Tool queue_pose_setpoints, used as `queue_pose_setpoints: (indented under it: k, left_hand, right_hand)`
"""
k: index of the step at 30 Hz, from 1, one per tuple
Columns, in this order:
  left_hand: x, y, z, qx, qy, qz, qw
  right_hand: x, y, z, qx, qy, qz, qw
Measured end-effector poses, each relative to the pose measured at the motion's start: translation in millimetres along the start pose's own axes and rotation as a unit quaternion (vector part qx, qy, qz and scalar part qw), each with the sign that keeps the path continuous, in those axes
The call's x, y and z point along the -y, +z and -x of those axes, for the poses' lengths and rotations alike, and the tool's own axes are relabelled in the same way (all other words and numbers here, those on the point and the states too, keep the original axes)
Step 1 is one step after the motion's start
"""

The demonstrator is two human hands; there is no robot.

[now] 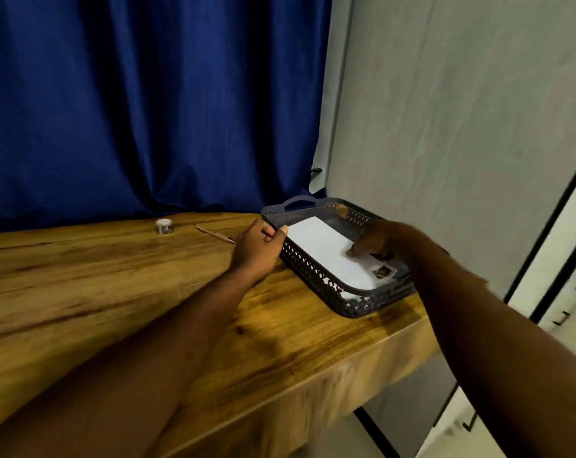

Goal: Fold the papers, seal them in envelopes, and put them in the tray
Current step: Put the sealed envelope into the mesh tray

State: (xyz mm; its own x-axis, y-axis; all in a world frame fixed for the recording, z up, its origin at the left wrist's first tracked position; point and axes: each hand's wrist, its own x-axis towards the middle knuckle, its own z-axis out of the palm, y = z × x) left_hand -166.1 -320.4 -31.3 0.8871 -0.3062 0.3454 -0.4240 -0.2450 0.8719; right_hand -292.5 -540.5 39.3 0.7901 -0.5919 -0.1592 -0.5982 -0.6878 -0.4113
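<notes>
One tray [316, 276] — left fingers [273, 231] grip rim; right fingers [359, 247] on envelope [316, 246], blurred, grip unclear.

A blue curtain [131, 110] hangs behind the wooden table [98, 292].

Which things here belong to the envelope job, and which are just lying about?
Job: tray, its rim gripped by the left hand; white envelope inside it, touched by the right hand.
Lying about: small roll and thin stick on the wooden table; blue curtain behind.
</notes>
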Motion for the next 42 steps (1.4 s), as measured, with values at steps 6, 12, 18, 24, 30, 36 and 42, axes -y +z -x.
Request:
queue_pose_setpoints:
  k: [6, 12, 18, 24, 30, 36, 42]
  left_hand:
    - [2, -1, 4, 0.009, -0.003, -0.002, 1.000]
    - [10, -16, -6, -0.028, 0.040, -0.026, 0.998]
    - [29, -74, -33, -0.137, 0.072, -0.082, 0.984]
    - [71, -144, -55, -0.183, -0.059, -0.224, 0.955]
    - [105, -172, -72, -0.119, -0.108, -0.236, 0.958]
    - [109, -163, -90, -0.118, -0.117, -0.255, 0.952]
    - [103, -146, -85, -0.089, -0.100, -0.248, 0.959]
  right_hand:
    - [6, 5, 1, -0.010, 0.012, 0.121, 0.992]
    - [59, 1, 15, -0.195, -0.122, 0.115, 0.966]
    - [165, 52, 40, -0.175, -0.296, -0.049, 0.938]
    - [223, 138, 13, -0.120, -0.259, 0.024, 0.958]
    - [233, 179, -24, -0.201, -0.164, 0.041, 0.965]
    - [240, 189, -49, -0.211, -0.151, -0.061, 0.964]
    - [240, 194, -63, -0.195, -0.142, -0.139, 0.961]
